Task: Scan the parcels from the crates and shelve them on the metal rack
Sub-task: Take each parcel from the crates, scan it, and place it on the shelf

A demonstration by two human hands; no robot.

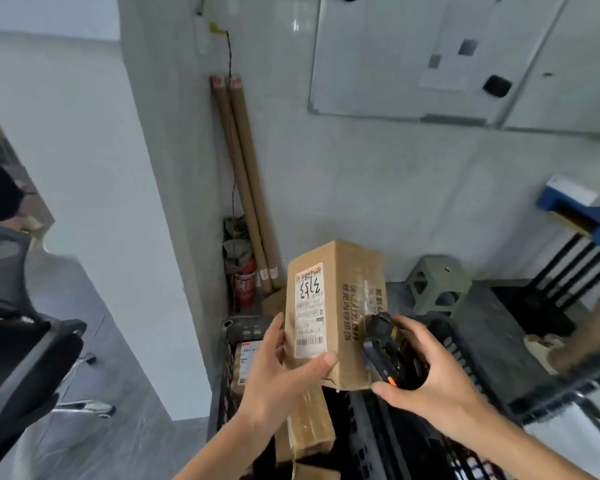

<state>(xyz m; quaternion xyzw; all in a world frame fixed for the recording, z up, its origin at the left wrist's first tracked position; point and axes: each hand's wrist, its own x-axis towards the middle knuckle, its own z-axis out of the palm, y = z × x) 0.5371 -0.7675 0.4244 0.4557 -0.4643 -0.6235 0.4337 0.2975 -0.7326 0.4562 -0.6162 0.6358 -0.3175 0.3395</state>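
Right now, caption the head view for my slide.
Left hand holds a labelled cardboard parcel while right hand aims a handheld scanner.

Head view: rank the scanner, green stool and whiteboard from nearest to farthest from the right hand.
From the right hand:
1. Scanner, gripped in that hand.
2. Green stool, on the floor beyond it, by the wall.
3. Whiteboard, high on the wall.

**Background items in view**

Two cardboard tubes are leaning upright in the wall corner. A red fire extinguisher is standing at their base. A whiteboard is hanging on the wall. A grey-green plastic stool is sitting on the floor, and an office chair is standing at left.
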